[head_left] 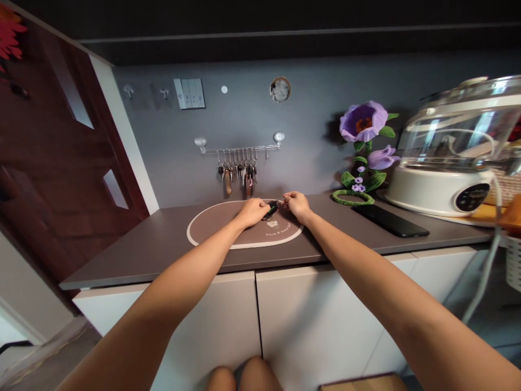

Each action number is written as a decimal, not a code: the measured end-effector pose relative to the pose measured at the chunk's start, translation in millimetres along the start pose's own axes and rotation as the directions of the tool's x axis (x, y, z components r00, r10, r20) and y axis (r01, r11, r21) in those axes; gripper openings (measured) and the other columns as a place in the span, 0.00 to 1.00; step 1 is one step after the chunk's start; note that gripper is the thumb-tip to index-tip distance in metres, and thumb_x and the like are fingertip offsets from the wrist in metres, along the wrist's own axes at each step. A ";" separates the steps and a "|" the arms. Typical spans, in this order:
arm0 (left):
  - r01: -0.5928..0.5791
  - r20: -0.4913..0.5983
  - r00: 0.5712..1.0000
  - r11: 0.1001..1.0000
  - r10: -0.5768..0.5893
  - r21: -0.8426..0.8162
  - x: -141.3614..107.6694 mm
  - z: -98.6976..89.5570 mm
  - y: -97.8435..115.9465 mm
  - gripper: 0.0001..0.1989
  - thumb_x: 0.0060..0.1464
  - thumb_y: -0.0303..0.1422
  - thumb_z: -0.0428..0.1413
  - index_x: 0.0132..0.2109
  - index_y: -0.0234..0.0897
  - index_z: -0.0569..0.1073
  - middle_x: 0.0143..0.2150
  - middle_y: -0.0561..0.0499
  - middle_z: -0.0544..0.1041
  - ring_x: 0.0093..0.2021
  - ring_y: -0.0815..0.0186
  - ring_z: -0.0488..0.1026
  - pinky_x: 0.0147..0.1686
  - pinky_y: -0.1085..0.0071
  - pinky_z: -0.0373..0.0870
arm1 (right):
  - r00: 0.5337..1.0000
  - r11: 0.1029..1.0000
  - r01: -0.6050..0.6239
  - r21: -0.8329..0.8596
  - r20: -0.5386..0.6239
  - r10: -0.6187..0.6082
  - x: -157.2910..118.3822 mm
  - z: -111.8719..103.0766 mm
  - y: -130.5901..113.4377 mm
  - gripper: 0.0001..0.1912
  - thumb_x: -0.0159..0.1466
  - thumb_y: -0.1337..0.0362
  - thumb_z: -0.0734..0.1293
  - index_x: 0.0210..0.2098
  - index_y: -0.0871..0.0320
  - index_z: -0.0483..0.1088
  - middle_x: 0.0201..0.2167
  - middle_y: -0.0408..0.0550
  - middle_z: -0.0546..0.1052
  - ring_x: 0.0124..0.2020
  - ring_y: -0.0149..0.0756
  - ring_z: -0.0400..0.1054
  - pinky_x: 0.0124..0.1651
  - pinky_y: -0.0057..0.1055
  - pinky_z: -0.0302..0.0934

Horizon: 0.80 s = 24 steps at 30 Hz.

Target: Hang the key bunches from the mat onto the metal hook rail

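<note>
My left hand (254,212) is closed on a small black object (270,209) with a green mark, its kind too small to tell. A metal ring seems to hang below it, over the brown oval mat (215,225). Just to the right, my right hand (297,205) pinches with its thumb and fingers close to the black object. Whatever sits in that pinch is too small to make out. Both hands are above the right half of the mat, which has a pale rim and a printed flower.
Several keys (238,172) hang from a clear hook rail (244,148) on the wall. To the right stand a purple flower decoration (363,122), a black phone-like slab (391,221) and a white appliance (439,187) with a cord. A dark cabinet (260,32) overhangs the counter (134,252).
</note>
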State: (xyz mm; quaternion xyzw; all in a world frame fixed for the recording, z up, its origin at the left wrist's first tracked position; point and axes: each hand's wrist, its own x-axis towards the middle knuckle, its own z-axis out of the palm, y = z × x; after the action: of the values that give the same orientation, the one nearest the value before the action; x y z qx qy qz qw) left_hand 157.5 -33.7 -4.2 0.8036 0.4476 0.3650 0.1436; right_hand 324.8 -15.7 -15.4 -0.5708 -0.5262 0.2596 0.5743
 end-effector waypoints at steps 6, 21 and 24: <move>0.085 -0.124 0.988 0.994 -0.093 -0.066 1.2 -13.3 1.1 0.14 0.47 0.35 0.44 0.18 0.34 0.63 0.17 0.54 0.62 0.22 0.70 0.58 0.24 0.74 0.52 | 1.000 0.999 -0.007 -0.036 0.004 0.007 -3.4 1.7 -4.7 0.05 0.57 0.70 0.59 0.29 0.61 0.66 0.19 0.42 0.70 0.16 0.23 0.61 0.25 0.23 0.57; 0.235 0.024 0.917 0.491 -0.397 -0.839 16.7 -18.4 -3.9 0.07 0.47 0.31 0.46 0.27 0.33 0.64 0.15 0.54 0.65 0.17 0.72 0.64 0.24 0.73 0.66 | 0.996 0.997 0.083 -0.006 0.032 -0.083 -8.1 5.7 -11.0 0.07 0.57 0.68 0.58 0.33 0.60 0.66 0.21 0.42 0.71 0.19 0.24 0.62 0.29 0.25 0.59; 0.223 0.056 0.921 0.402 -0.386 -0.888 16.2 -22.2 -1.2 0.07 0.48 0.32 0.46 0.28 0.33 0.65 0.16 0.53 0.66 0.19 0.71 0.66 0.28 0.71 0.68 | 0.986 0.986 0.164 -0.030 -0.006 -0.164 -10.1 4.7 -13.1 0.08 0.56 0.65 0.60 0.33 0.59 0.68 0.24 0.43 0.72 0.21 0.24 0.63 0.33 0.26 0.60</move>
State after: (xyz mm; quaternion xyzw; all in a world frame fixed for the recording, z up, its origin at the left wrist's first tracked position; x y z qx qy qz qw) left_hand 146.3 -21.9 17.9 0.4851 0.3431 0.5725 0.5651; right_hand 313.4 -25.8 -7.3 -0.5351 -0.5728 0.2013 0.5874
